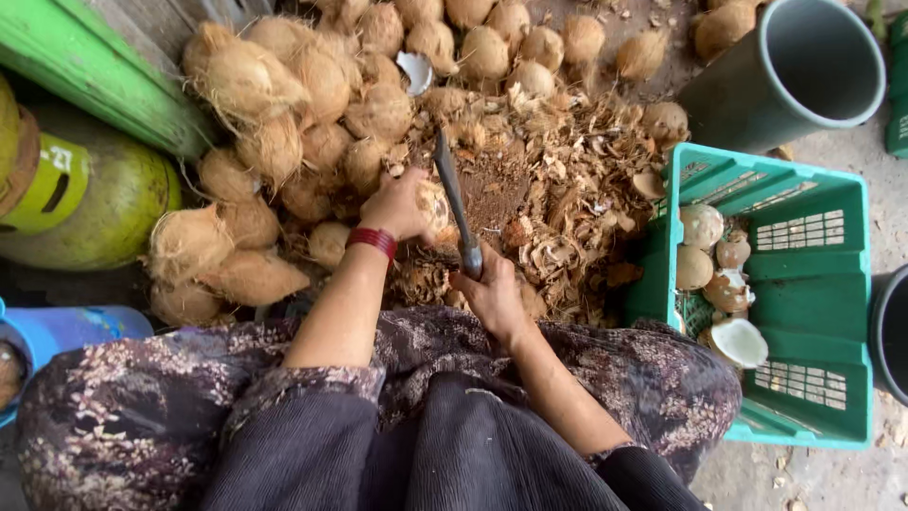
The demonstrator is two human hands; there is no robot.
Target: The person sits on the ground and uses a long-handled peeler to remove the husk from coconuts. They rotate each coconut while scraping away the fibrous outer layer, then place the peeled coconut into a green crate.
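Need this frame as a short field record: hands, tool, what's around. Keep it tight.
left hand: grips a husked coconut, red band on the wrist
right hand: holds the handle of a long blade, blade pointing away from the person, lying against the coconut
ground: husk scraps heaped around the work spot
pile: unopened brown coconuts to the left and behind
green crate: on the right, holds several peeled coconuts
other: grey bucket upper right, green gas cylinder far left
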